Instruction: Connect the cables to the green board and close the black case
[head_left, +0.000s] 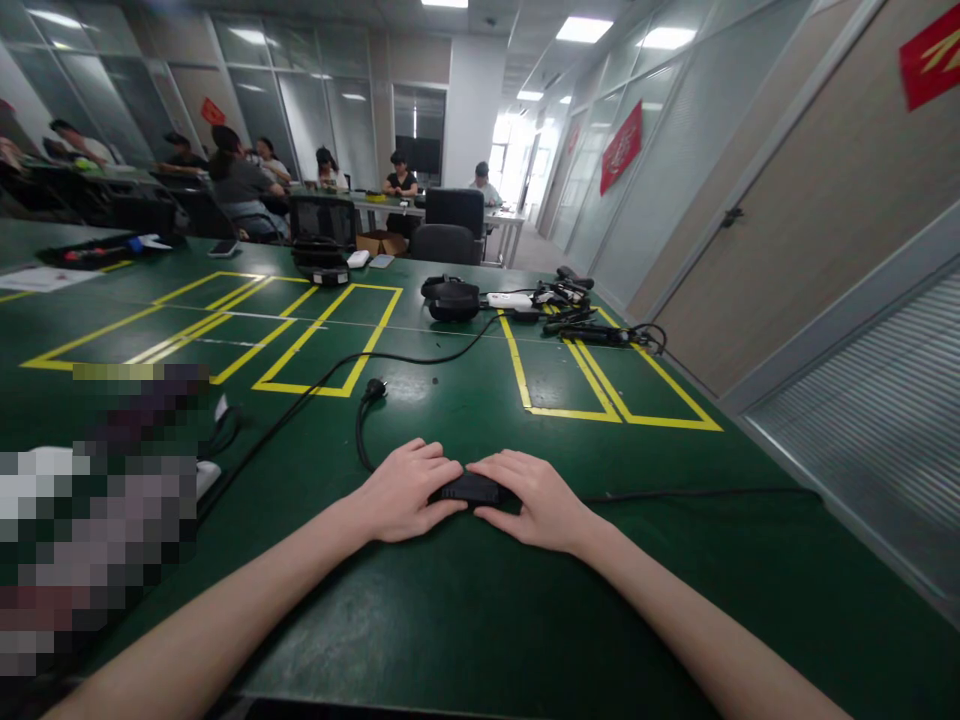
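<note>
Head view shows both hands laid flat on the green surface [480, 620] near the middle of the near side, pressed over a small black power brick [471, 488] that lies between them. The left hand [405, 490] covers its left end with fingers slightly curled over the top; the right hand [534, 500] covers the right end likewise, so each grip rests on the brick rather than closing round it, fingers narrow and touching the casing. The brick looks rigid, smooth plastic, probably light to moderate in weight and not fragile, though its slick shell could slide on the glossy surface; the short sides under the fingertips seem the best place to take hold. Its trailing parts are soft: a thin black cord [697, 493] runs off to the right toward the far right edge, and a short lead [361, 430] curls up on the left to a plug [374, 388]. These would drag or snag if the brick were lifted quickly. A longer black cable [315, 385] crosses the surface to the left, just beyond the plug. Open room lies in front of the hands up to the yellow tape boxes [600, 385]; a black headset [450, 298] and a tangle of gear [577, 310] sit well apart at the far side. The right edge of the surface is near.
</note>
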